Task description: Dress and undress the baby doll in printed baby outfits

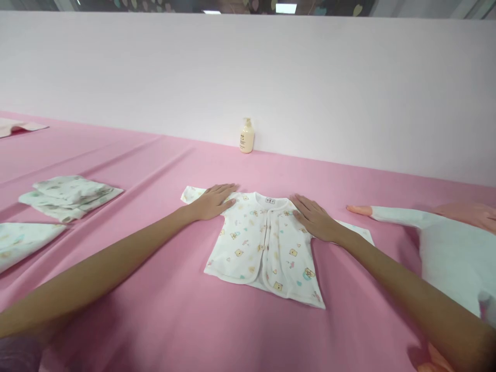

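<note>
On a pink sheet creased at left, rests left hand and right hand with flattened, unclenched fingers at the shoulders of a small shirt spread mid-scene, short of a pump bottle near a far white wall beneath bright lights.

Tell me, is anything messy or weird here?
Nothing looks spilled or broken. The little patterned shirt lies spread out under the left hand and right hand, but its front edges gap toward the hem. Oddest is the white cloth pile on the left: it looks rumpled, unlike the flat shirt. The pink cover has creases too.
</note>
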`<state>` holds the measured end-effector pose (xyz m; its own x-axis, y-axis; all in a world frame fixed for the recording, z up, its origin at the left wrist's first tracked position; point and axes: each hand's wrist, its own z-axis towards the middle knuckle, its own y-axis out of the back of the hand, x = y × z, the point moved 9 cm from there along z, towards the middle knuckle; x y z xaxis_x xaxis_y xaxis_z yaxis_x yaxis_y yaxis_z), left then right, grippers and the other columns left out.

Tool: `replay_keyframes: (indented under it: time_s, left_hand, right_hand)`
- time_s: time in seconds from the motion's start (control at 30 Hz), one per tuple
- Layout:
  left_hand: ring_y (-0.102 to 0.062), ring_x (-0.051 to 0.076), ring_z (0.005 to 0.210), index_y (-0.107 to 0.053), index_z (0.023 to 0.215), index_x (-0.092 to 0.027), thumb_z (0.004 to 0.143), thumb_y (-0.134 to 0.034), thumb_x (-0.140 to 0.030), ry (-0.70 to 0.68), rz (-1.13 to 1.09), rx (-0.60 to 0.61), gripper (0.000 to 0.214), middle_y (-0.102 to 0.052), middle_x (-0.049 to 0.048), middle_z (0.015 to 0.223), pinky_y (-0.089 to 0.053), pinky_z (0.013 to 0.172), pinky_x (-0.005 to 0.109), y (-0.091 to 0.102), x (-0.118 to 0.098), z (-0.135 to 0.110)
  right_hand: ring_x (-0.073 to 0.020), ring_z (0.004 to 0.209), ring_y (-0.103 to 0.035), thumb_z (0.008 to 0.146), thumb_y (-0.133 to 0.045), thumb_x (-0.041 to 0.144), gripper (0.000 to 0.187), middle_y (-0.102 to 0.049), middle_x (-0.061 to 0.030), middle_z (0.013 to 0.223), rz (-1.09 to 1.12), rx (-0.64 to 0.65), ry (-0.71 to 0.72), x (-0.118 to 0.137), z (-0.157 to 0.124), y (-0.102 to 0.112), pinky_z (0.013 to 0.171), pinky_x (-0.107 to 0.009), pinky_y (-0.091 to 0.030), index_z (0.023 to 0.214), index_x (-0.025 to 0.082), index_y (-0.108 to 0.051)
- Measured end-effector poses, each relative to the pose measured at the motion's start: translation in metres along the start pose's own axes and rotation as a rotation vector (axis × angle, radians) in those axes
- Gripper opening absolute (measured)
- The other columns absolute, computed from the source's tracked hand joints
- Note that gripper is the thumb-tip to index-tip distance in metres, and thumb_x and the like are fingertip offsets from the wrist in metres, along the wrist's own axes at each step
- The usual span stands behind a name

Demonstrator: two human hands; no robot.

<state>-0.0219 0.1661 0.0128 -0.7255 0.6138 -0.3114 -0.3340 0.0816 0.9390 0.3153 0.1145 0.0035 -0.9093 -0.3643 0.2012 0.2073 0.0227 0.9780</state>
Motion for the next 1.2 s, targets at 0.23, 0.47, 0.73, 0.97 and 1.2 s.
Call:
replay_keyframes:
  time_s: [0.23, 0.47, 0.73, 0.97, 1.2]
  left_hand:
    - [-0.057, 0.035, 0.140, -0.068, 0.138, -0.019, 0.104, -0.043, -0.071, 0.110, 0.002, -0.127, 0.067, -0.066, 0.0147, 0.150, -0.043, 0.122, 0.050, 0.043, 0.057, -0.022]
    - [-0.070, 0.032, 0.106, -0.070, 0.115, -0.021, 0.091, -0.057, -0.079, 0.333, 0.018, 0.053, 0.064, -0.076, 0.0116, 0.110, -0.052, 0.087, 0.036, 0.069, 0.101, -0.035]
    - [-0.071, 0.027, 0.076, -0.067, 0.097, -0.024, 0.091, -0.052, -0.078, 0.415, 0.013, 0.111, 0.057, -0.073, 0.0065, 0.086, -0.043, 0.068, 0.033, 0.072, 0.121, -0.044]
    - [-0.066, 0.037, 0.119, -0.066, 0.104, -0.023, 0.097, -0.051, -0.056, 0.368, 0.290, -0.107, 0.037, -0.075, 0.0143, 0.121, -0.046, 0.102, 0.046, 0.090, 0.116, -0.039]
    - [-0.060, 0.034, 0.127, -0.068, 0.124, -0.021, 0.106, -0.047, -0.047, -0.057, 0.130, -0.239, 0.038, -0.068, 0.0132, 0.139, -0.044, 0.113, 0.053, 0.065, -0.043, 0.005]
  right_hand:
    - [-0.0392, 0.161, -0.040, 0.110, -0.037, 0.068, 0.069, -0.044, -0.0120, 0.175, 0.067, -0.081, -0.080, -0.003, -0.014, 0.017, 0.130, -0.062, -0.036, 0.165, 0.028, -0.050]
    - [-0.0310, 0.108, -0.069, 0.098, -0.060, 0.056, 0.039, -0.075, -0.0125, 0.115, 0.178, -0.166, -0.179, 0.014, 0.024, 0.038, 0.100, -0.049, -0.054, 0.116, 0.022, -0.068]
    - [-0.0233, 0.087, -0.065, 0.099, -0.055, 0.067, 0.045, -0.073, -0.0045, 0.095, 0.209, -0.085, -0.216, 0.003, 0.037, 0.034, 0.077, -0.035, -0.045, 0.095, 0.024, -0.062]
    - [-0.0254, 0.083, -0.065, 0.101, -0.043, 0.076, 0.056, -0.072, -0.0066, 0.093, 0.040, 0.051, -0.263, -0.033, -0.013, 0.047, 0.072, -0.036, -0.045, 0.081, 0.024, -0.054]
    - [-0.0372, 0.111, -0.073, 0.090, -0.056, 0.080, 0.057, -0.078, -0.0124, 0.124, -0.007, 0.192, -0.309, -0.098, -0.084, 0.074, 0.089, -0.043, -0.058, 0.104, 0.028, -0.073]
